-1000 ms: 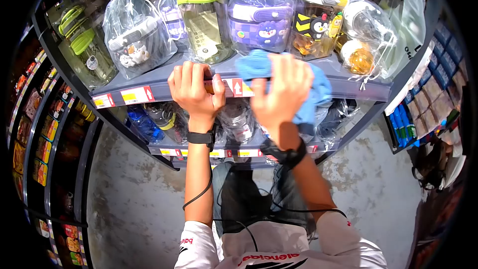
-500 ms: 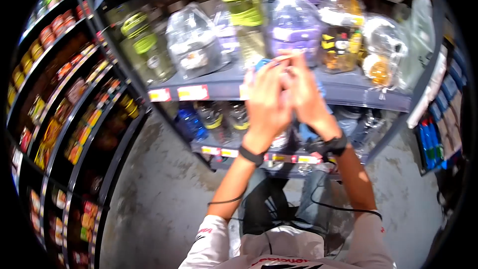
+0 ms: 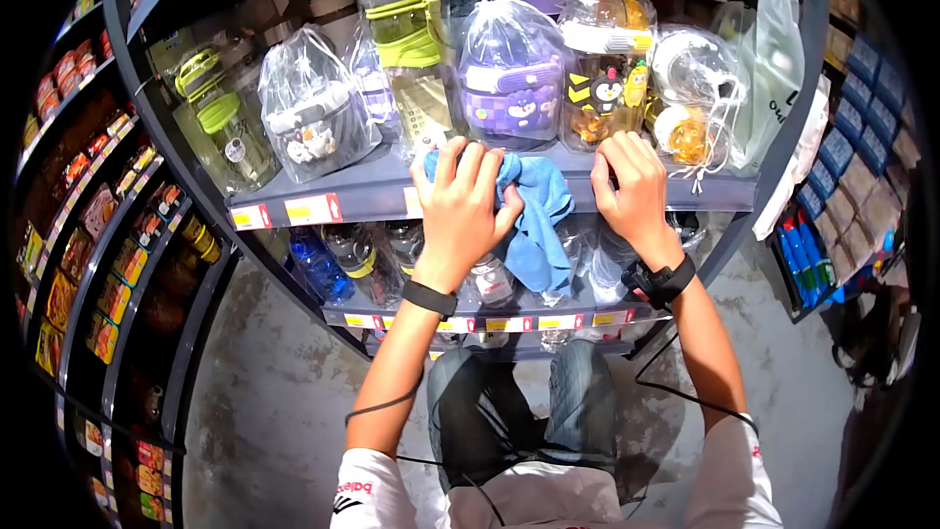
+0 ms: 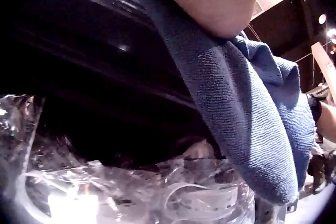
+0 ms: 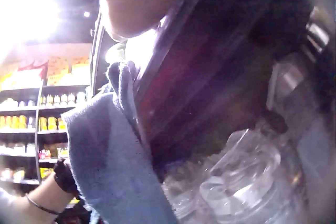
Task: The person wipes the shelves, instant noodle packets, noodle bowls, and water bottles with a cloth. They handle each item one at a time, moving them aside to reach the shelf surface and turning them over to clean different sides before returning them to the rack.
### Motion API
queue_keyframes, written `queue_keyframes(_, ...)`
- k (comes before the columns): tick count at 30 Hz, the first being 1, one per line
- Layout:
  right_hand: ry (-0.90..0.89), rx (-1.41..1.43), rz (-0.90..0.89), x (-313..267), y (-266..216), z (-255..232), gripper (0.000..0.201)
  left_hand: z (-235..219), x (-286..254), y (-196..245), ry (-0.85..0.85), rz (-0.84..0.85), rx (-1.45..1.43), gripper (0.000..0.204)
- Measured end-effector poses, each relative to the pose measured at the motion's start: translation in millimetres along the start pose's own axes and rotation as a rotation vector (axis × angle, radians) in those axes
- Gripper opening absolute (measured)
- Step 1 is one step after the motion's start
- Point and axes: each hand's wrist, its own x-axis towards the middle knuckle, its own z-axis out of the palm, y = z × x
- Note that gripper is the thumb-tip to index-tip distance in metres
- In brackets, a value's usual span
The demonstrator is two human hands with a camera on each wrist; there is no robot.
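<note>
My left hand holds a blue cloth against the front edge of a grey shelf. The rest of the cloth hangs below that edge, toward the bottles on the lower level. In the left wrist view, its ribbed fabric drapes from under the hand. My right hand grips the same edge farther right, fingers curled over it, apart from the cloth. Behind the hands stand a tall green bottle, a bagged purple bottle and a penguin-decorated bottle.
Bagged bottles line the shelf close behind its edge, with price tags along the front. Below, a second level holds more bottles, among them a blue one. Left stands a rack of packaged goods; right, stacked packs.
The cloth has passed from my right hand to my left, the two hands meeting midway. They are apart now, with my right hand on the shelf edge. The view has shifted too.
</note>
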Motion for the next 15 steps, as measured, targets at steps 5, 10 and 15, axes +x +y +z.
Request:
queue_keyframes(5,-0.001,-0.109,0.002,-4.3,-0.3,5.6,0.010,-13.4,-14.0,-28.8,-0.006,0.056,0.046,0.039)
queue_keyframes(10,0.027,-0.104,-0.018,-4.9,-0.4,7.2,0.009,-26.5,-22.4,-59.0,0.017,0.093,0.073,0.041)
queue_keyframes(15,-0.014,-0.091,-0.018,-4.6,0.4,6.1,0.009,-34.9,-27.0,-75.3,0.015,0.080,0.085,0.042)
